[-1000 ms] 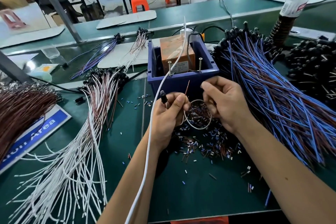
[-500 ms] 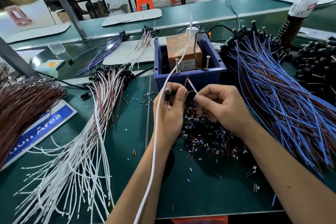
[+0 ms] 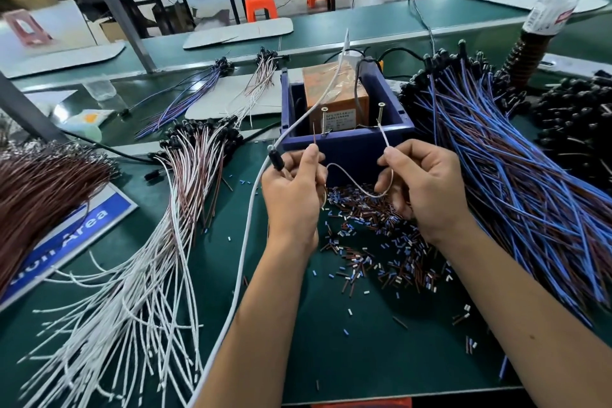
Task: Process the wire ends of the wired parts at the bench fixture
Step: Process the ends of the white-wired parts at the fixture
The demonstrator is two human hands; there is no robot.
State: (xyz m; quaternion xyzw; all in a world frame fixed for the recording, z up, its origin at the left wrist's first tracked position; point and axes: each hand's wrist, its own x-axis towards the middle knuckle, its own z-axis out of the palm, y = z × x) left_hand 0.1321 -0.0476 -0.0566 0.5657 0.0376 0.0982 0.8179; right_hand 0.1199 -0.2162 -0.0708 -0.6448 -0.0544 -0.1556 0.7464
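My left hand (image 3: 294,189) grips one wired part by its small black body (image 3: 276,159) and pinches its brown wire (image 3: 314,136), whose tip points up beside the left screw. My right hand (image 3: 420,182) pinches the part's white wire (image 3: 357,184), which sags in a loop between my hands; its end reaches up toward the right screw (image 3: 381,114). The fixture is a blue box (image 3: 347,146) with an orange block (image 3: 334,93) inside and two upright screws at its front wall.
White-and-brown wired parts (image 3: 139,275) fan out at left, blue-and-brown ones (image 3: 516,182) at right. Cut insulation bits (image 3: 374,235) litter the green mat under my hands. A white cable (image 3: 245,252) runs from the fixture past my left arm. A bottle (image 3: 553,0) stands back right.
My hands have drawn apart: the small loop of wire has opened into a wide sag, and the right hand has carried the white end up toward the right screw.
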